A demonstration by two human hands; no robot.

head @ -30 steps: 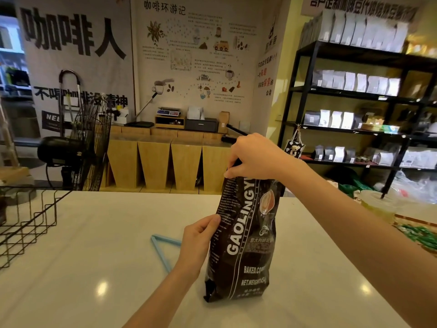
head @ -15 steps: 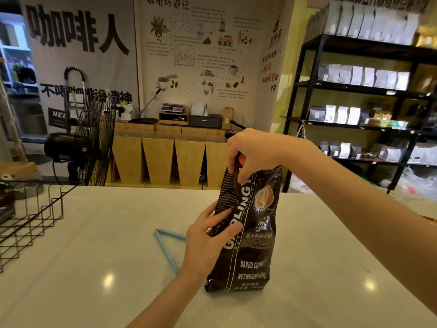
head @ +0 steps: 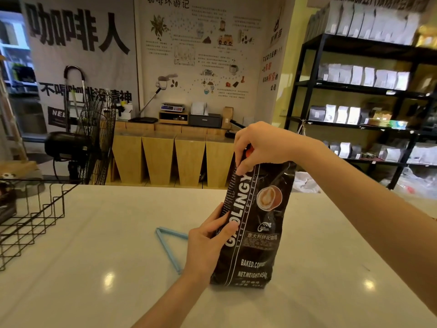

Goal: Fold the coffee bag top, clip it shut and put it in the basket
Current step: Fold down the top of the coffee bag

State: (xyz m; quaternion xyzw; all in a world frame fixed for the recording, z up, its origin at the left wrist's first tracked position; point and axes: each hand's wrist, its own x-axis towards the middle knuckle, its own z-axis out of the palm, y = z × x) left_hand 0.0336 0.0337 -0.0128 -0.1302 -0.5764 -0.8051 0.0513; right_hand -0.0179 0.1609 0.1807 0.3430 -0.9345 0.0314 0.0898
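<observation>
A dark brown coffee bag (head: 256, 223) with white lettering stands upright on the white counter (head: 94, 268). My right hand (head: 260, 145) grips the bag's top from above, with the top bent over under my fingers. My left hand (head: 208, 242) presses flat against the bag's left side at mid height. A light blue clip (head: 169, 245) lies open in a V on the counter just left of my left hand. The black wire basket (head: 30, 218) sits at the counter's left edge, well apart from the bag.
A black standing fan (head: 92, 138) rises behind the counter's far left. Wooden bins (head: 175, 159) line the back wall. Black shelving (head: 359, 110) with pale bags fills the right side. Something dark lies inside the basket at its left end.
My right hand has pushed the bag's top lower and folded it over. My left hand has slid from the bag's edge onto its left face. The bag has stayed upright.
</observation>
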